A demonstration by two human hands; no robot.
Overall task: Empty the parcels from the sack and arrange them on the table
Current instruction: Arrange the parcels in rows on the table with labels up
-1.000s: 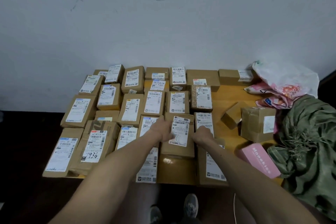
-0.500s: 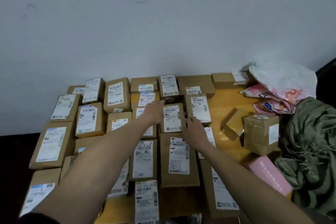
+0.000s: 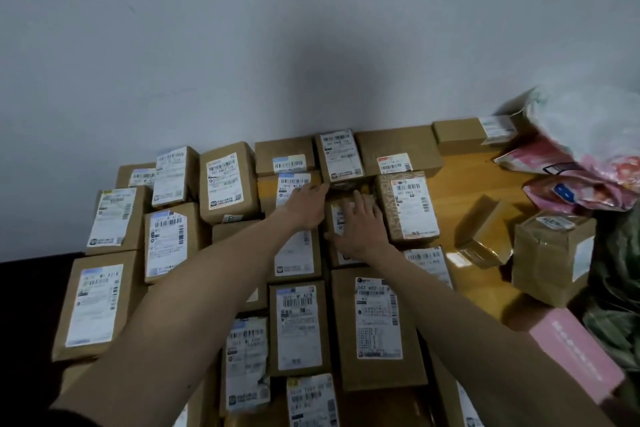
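Most of the worktop [image 3: 485, 184] is covered by labelled brown parcels packed in rows up to the wall at 12 o'clock. Only a stretch toward 2 o'clock shows bare wood. What looks to be the sack [image 3: 620, 253], a heap of green cloth, lies slumped at 3 o'clock. A taped box [image 3: 550, 253] and a pink box [image 3: 581, 350] sit loose between it and the rows.

The piece being worked is a small parcel [image 3: 336, 218] in the middle of the block, straight ahead at 12 o'clock from the person. Its long axis runs 12 to 6, in line with its neighbours. A patterned parcel [image 3: 408, 204] sits just beside it at 3 o'clock. A dark, crumpled gap [image 3: 349, 188] opens at its far end.

The right hand [image 3: 362, 229] is the nearer. It lies flat on top of the small parcel with fingers spread and straight, pressing rather than gripping, and it hides most of the label. The left hand [image 3: 306, 206] is also released. It rests on the neighbour at 9 o'clock, with its straight fingers pointing toward 2 o'clock and reaching the small parcel's far left corner.

By my reading, the coming move is a short push toward 12 o'clock to seat the small parcel against the row behind. The right hand would drive and the left would hold the 9 o'clock edge square. Whether the gap holds some wrapping that could stop it, I cannot tell.
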